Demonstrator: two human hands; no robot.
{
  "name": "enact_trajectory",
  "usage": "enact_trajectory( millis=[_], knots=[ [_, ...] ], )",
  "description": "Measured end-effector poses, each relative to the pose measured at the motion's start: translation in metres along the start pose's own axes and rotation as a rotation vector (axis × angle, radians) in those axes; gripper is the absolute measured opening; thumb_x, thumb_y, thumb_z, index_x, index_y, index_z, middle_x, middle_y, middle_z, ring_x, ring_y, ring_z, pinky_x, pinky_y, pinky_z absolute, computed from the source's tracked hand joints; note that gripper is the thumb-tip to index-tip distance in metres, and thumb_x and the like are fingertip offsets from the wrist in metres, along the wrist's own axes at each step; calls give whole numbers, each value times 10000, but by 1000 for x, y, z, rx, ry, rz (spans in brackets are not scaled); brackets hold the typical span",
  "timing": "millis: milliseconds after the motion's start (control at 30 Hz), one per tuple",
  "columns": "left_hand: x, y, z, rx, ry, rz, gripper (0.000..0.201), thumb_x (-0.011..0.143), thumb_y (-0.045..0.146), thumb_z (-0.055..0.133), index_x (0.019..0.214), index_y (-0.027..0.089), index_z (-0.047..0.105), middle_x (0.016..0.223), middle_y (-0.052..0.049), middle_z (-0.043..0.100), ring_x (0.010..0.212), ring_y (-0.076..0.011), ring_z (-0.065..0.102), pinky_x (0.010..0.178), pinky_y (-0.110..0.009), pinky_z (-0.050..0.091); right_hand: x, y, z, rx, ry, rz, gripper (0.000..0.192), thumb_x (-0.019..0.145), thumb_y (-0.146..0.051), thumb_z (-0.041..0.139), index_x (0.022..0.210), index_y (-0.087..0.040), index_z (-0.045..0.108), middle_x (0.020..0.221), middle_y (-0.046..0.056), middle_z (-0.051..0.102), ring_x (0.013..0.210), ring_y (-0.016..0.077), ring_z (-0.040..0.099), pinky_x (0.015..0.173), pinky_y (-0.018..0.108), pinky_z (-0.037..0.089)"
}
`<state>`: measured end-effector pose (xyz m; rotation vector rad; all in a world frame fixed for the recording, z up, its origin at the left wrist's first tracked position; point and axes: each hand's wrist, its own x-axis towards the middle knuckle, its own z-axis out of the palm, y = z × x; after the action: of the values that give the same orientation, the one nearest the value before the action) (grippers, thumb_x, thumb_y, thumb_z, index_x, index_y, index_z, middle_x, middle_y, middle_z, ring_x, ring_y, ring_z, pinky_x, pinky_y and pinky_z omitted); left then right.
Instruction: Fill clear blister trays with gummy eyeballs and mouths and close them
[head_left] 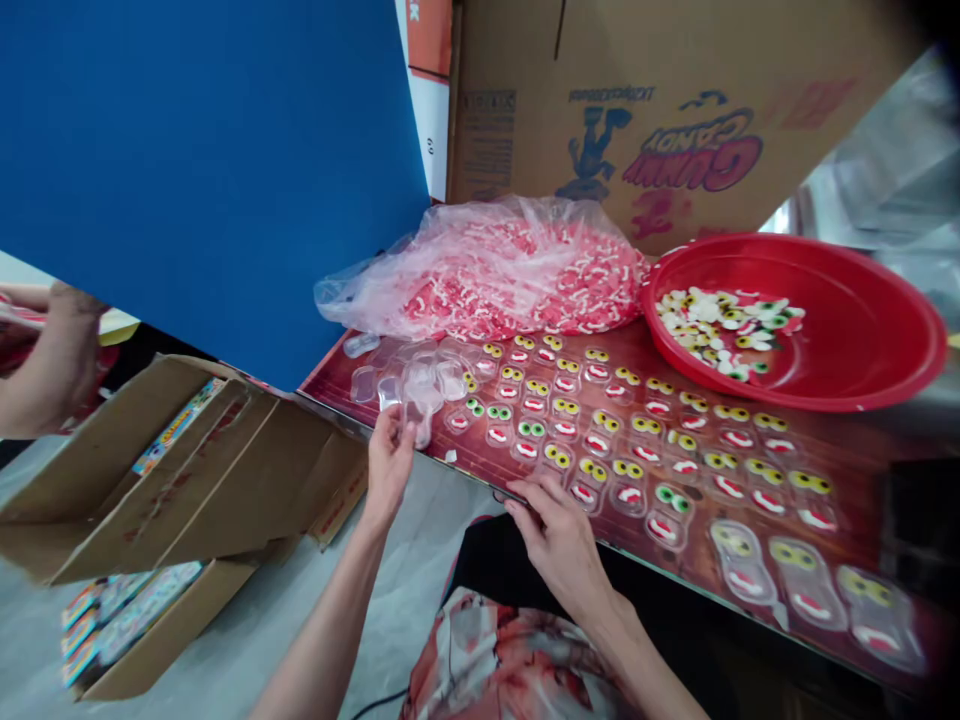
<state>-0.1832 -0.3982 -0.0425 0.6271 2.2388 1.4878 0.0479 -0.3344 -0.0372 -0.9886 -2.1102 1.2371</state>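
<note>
**Bench note: clear trays being filled with gummy eyes and mouths**

Progress, judged from the layout: most of the tabletop [862, 470] is carrying rows of filled clear trays [645, 440], each showing a pair of eyes above a red-and-white mouth. A cluster of empty clear trays [420, 375] is sitting at the near-left corner, so some filling looks to be left. Supply is far from exhausted: the plastic bag of red-and-white gummies [510, 275] is lying bulging behind the rows, and the red basin [885, 370] is holding a loose layer of eye gummies [724, 325].

Left hand [388, 462]: reaching up over the table edge, forearm rising from below, fingers pinching one empty clear tray [421, 425] at the edge of the empty cluster, tray tipping slightly toward the edge.

Right hand [559, 530]: resting palm-down on the near table edge, fingers curled loosely beside the nearest filled tray; whether it is gripping anything, I cannot tell.

Surroundings: open cardboard boxes [172, 470] of printed packets are standing on the floor to the left. Another person's hand [52, 355] is working at the far left.
</note>
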Motion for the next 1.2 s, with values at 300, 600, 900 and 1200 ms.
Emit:
enact_trajectory(
  millis=[300,600,900,1200],
  knots=[
    [-79,44,58,-374,-583,-288,555,766,430,766,1260,201,659,1136,-76,691,880,-151,615,771,-262,504,11,-12,-24,753,136,373,254,794,-397,751,873,-162,695,544,-33,587,411,66,428,391,188,322],
    [-102,67,93,-358,-882,-369,607,788,535,728,1325,264,649,1199,-63,678,847,-141,610,727,-280,571,-15,0,-62,836,238,379,243,784,-403,756,834,-184,665,704,0,652,635,138,655,454,187,478],
    [-110,78,97,-412,-1056,-428,574,835,579,669,1302,244,666,1062,-59,686,926,-154,614,901,-323,525,-21,-3,-78,847,267,400,270,720,-389,815,792,-184,654,694,-15,650,623,119,629,495,191,501],
    [-97,88,92,-224,-1185,-231,426,867,489,659,1193,226,737,898,-44,702,846,-176,595,792,-279,480,-24,8,-79,853,254,421,261,674,-353,844,766,-194,659,731,-17,671,642,119,632,536,205,517]
  ],
)
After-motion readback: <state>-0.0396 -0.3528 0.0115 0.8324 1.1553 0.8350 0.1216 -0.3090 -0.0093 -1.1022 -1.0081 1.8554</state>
